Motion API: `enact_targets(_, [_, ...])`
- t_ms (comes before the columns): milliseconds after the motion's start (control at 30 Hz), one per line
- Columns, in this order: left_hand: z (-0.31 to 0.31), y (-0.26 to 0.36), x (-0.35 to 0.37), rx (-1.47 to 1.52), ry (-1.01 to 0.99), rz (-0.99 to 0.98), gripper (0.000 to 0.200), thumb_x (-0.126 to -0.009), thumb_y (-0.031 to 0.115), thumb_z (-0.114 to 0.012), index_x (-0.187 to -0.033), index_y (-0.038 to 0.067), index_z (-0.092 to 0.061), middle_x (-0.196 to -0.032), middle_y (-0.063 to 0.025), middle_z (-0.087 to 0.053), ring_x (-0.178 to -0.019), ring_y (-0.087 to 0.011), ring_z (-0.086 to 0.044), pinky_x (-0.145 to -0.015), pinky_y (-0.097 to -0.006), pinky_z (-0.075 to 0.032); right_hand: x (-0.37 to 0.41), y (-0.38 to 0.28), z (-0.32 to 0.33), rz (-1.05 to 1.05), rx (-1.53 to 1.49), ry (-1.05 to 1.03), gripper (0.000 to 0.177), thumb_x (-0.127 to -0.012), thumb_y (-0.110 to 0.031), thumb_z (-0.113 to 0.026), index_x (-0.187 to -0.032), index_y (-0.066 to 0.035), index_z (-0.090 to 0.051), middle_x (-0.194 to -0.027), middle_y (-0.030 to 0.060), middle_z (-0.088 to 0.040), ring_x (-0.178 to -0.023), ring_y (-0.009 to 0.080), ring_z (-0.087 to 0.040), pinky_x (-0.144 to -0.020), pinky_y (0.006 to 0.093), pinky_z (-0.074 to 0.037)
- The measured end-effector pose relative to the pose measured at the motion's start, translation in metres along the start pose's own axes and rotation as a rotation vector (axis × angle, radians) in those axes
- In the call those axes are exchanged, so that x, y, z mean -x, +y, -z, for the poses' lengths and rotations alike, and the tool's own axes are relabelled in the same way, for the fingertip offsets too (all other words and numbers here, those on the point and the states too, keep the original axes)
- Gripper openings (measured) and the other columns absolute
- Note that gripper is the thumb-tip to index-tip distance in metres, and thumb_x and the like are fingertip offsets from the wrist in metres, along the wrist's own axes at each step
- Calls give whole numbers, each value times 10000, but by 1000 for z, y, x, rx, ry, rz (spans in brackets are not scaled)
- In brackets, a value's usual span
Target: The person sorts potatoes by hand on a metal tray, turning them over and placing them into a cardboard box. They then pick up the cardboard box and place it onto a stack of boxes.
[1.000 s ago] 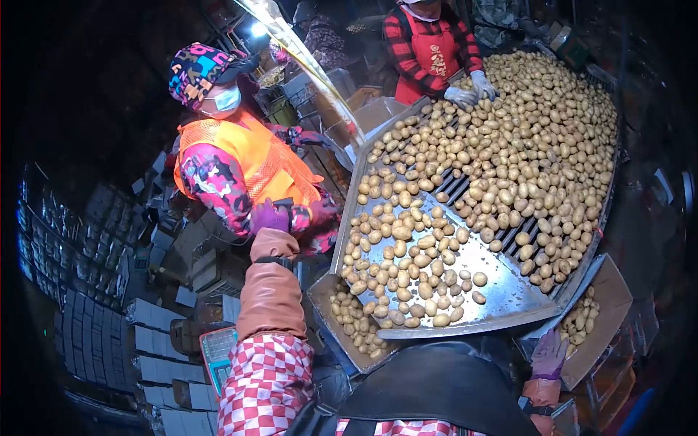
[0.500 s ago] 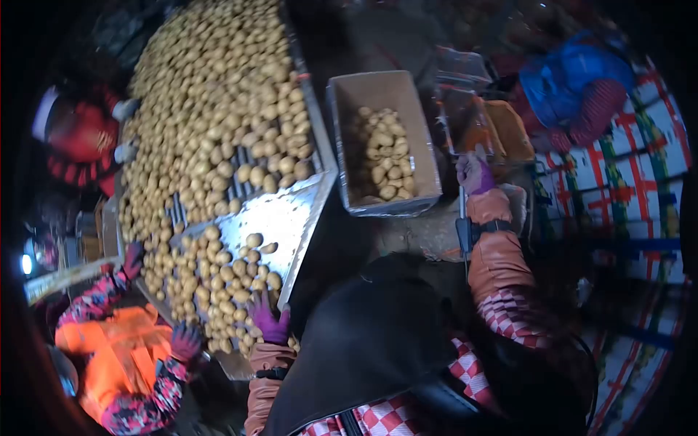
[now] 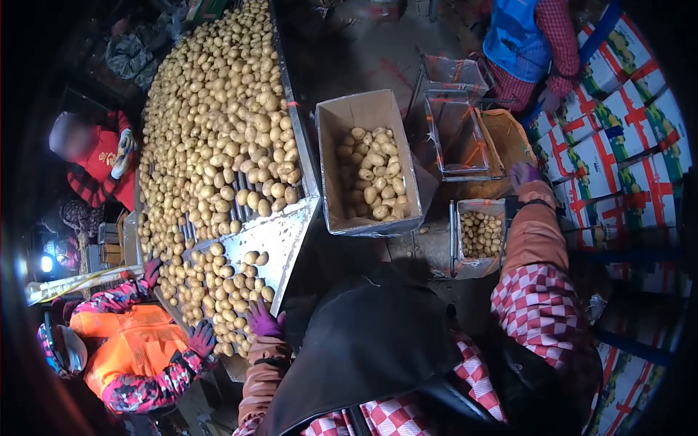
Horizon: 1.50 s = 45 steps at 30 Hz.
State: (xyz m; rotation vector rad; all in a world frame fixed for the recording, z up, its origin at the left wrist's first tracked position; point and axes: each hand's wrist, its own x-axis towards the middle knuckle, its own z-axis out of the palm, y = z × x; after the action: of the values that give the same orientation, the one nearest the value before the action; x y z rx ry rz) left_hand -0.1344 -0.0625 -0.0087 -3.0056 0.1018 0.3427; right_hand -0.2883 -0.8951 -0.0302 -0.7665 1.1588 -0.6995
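Observation:
My left hand (image 3: 263, 320), in a purple glove, has its fingers spread at the edge of the sorting table (image 3: 280, 225), beside loose potatoes (image 3: 225, 283). My right hand (image 3: 525, 174), gloved alike, looks closed at the lower right corner of a brown crate (image 3: 509, 138); what its fingers hold, if anything, I cannot tell. Just below and left of that hand stands a lined box of small potatoes (image 3: 481, 234) with a metal frame at its side. A larger cardboard box (image 3: 336, 160), partly filled with potatoes, stands between the table and the crates.
A person in an orange vest (image 3: 134, 338) works at the table's lower left. Another person in red (image 3: 109, 156) stands farther up its left side. A person in a blue vest (image 3: 516, 40) is beyond the empty wire-framed crate (image 3: 456, 134). Stacked printed cartons (image 3: 618, 152) line the right side.
My right hand has moved right, from the wire-framed crate to the brown crate's corner. The small potato box now shows below it. The blue-vested person appears farther up. My left hand remains at the table edge.

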Motion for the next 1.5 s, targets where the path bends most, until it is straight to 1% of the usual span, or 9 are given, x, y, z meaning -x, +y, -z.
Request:
enact_targets(200, [0, 9, -8, -31, -85, 94, 1062, -644, 532, -781, -1484, 191, -228, -1520, -171, -240, -1378, -459, -217, -1132, -516, -207, -10, 21, -43, -183, 114, -464, 242, -895, -332, -617, -1051, -157, -558, -819, 8, -631, -648, 142, -594, -572, 258, -492])
enact_targets(400, [21, 19, -7, -7, -174, 123, 1023, -695, 538, -748, -1479, 134, -229, -1510, -209, -245, -1384, -445, -223, -1137, -513, -198, 84, 66, -134, -413, 257, -618, 572, -923, -222, -561, -1444, -254, -327, -927, 60, -650, -784, 182, -631, -686, 302, -524])
enact_targets(433, [-23, -11, -19, -6, -91, -26, 982, -710, 499, -755, -1457, 88, -267, -1480, -235, -294, -1381, -409, -257, -1129, -512, -211, 150, 39, -135, 30, 510, -729, 525, -943, -214, -466, -1442, -131, -324, -1109, 127, -632, -985, 271, -625, -849, 364, -507])
enact_targets(500, [12, 8, -12, 239, -123, 17, 752, -687, 387, -805, -1286, 47, -503, -1305, -232, -508, -1236, -399, -458, -1042, -470, -364, 107, 41, -86, 174, 655, -797, 520, -947, -223, -465, -1441, -133, -329, -1119, 114, -625, -991, 257, -618, -848, 350, -499])
enact_targets(667, [-1, 33, 2, 92, -26, 206, 1008, -690, 507, -756, -1484, 178, -229, -1511, -174, -255, -1400, -444, -185, -1089, -625, -188, -88, 20, -7, -150, 310, -456, 508, -956, -246, -463, -1437, -138, -340, -1143, 83, -607, -1006, 224, -600, -846, 313, -480])
enact_targets(800, [22, 41, 5, 106, -94, 243, 938, -714, 432, -756, -1470, 189, -256, -1510, -158, -255, -1411, -415, -166, -1093, -598, -198, -115, 11, -3, -162, 255, -300, 499, -964, -265, -461, -1435, -143, -350, -1163, 58, -592, -1019, 196, -586, -844, 284, -464])
enact_targets(1033, [32, 49, 10, 115, -17, 217, 825, -738, 367, -731, -1427, 145, -336, -1474, -199, -315, -1389, -428, -229, -1062, -589, -238, -196, 132, -8, -288, 191, -611, 485, -977, -297, -457, -1430, -150, -366, -1197, 15, -566, -1041, 149, -561, -841, 233, -437])
enact_targets(1233, [26, 49, 10, 90, -4, 225, 823, -740, 365, -728, -1431, 158, -332, -1482, -192, -309, -1395, -421, -222, -1068, -577, -237, -1, 95, -92, -336, 221, -647, 548, -881, -298, -550, -1390, -145, -413, -1225, 99, -574, -1143, 239, -558, -868, 333, -465])
enact_targets(1500, [12, 45, 2, 105, -44, 260, 837, -751, 374, -723, -1446, 168, -305, -1511, -177, -266, -1413, -405, -183, -1098, -565, -201, -108, 21, -14, -152, 241, -227, 497, -920, -359, -522, -1350, -121, -445, -1195, 83, -568, -1108, 209, -540, -867, 294, -464])
